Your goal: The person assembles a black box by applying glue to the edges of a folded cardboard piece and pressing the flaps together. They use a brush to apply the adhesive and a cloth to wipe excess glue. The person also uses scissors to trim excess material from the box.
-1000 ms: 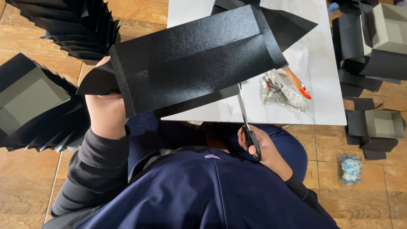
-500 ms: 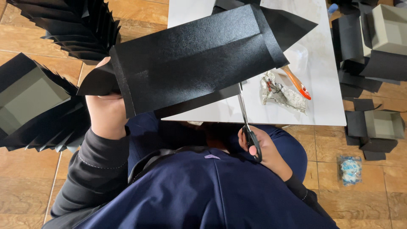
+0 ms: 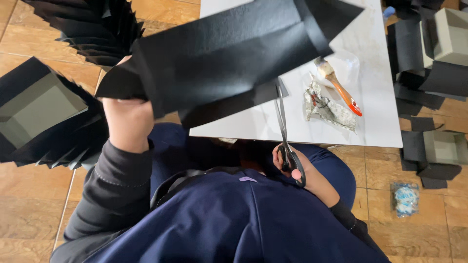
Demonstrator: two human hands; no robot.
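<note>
With the left hand (image 3: pixel 129 122) gripping the creased black paper sheet (image 3: pixel 229 53) above the white surface (image 3: pixel 370 73), keep it taut (the right hand (image 3: pixel 300 168), at five o'clock, grips the scissors (image 3: pixel 285 134)) and cut along the fold.

Counted, by kind:
- 1 black sheet (image 3: pixel 229 53), held up by the left hand (image 3: pixel 127 122).
- 1 pair of scissors (image 3: pixel 287 141), gripped by the right hand (image 3: pixel 302 170).
- 1 brush (image 3: pixel 339 87) and 1 crumpled foil wad (image 3: pixel 326 108), seen just beyond the right hand on 1 white table (image 3: pixel 375 122).
- 2 fanned stacks of black sheets: one (image 3: pixel 92 29) above the left hand, one (image 3: pixel 63 141) to its left.
- 3 grey boxes: one (image 3: pixel 36 109) by the left hand, two (image 3: pixel 451 36) (image 3: pixel 443 146) well right of the right hand.
- 1 small packet (image 3: pixel 405 198) on the floor, right of the right hand.
</note>
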